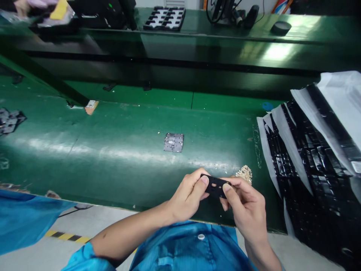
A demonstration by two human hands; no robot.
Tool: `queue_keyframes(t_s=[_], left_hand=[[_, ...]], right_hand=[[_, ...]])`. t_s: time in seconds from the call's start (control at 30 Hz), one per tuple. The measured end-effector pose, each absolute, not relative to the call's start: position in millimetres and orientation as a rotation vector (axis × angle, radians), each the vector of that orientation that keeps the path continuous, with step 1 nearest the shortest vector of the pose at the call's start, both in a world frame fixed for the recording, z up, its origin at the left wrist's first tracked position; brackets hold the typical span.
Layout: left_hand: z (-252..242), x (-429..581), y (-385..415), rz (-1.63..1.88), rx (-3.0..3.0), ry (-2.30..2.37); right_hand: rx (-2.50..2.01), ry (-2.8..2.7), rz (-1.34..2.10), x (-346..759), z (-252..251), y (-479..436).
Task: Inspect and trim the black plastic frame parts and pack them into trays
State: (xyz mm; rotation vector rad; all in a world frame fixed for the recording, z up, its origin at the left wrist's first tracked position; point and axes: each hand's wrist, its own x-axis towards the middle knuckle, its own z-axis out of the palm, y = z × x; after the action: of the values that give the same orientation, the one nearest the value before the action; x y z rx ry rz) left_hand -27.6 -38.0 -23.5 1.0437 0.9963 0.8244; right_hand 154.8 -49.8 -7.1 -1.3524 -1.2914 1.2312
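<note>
Between my two hands, close to the bench's front edge, is a small flat black plastic plate [216, 186] with cut-out holes. My left hand [191, 194] pinches its left end, thumb on top. The right end is gripped by my right hand [245, 203], its thumb also resting on the upper face. Beside my right hand lies a pile of tiny cream-coloured pieces [244, 173]. Farther forward, a dark grey plastic panel [173, 142] lies flat on the green bench [118, 169]. What my fingertips touch beneath the plate is hidden.
Black parts layered with white sheets [304, 139] are stacked on the right. A slanted green post [50, 77] stands at the left, with grey-black parts [10, 121] beyond it. The raised shelf holds a slotted tray [165, 18] and a round black object [281, 28]. A co-worker's blue sleeve [25, 218] shows lower left.
</note>
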Motion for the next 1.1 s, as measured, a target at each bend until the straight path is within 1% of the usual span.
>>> queue_keyframes(t_s=[0.17,0.47,0.57,0.67,0.73,0.77,0.93,1.1], left_hand=[[-21,-32,-38,0.808,1.02,0.935],[-27,-27,-41,0.81,0.975,1.043],[-30,-26,-43,0.825,0.96,1.066],[-30,-27,-41,0.841,0.96,1.043],[-26,-28,-39,0.828,0.895,1.022],[-24,-29,-38,0.814,0.845,1.013],[-13,-36,-39,0.736,0.757,0.945],[-9,-40,-41,0.709,0.779,0.917]], right_hand=[[-1.345,-1.301,1.238,156,-11,-49],[-1.355,-1.301,1.195,152,-10,-55],[-1.338,-1.402,1.1,152,-11,-59],[-1.257,-1.564,0.927,154,-14,-61],[-1.224,-1.617,0.906,155,-15,-61],[-1.231,-1.602,0.954,155,-15,-59],[-1.307,-1.301,1.403,158,-14,-49],[-1.315,-1.196,1.539,162,-18,-47]])
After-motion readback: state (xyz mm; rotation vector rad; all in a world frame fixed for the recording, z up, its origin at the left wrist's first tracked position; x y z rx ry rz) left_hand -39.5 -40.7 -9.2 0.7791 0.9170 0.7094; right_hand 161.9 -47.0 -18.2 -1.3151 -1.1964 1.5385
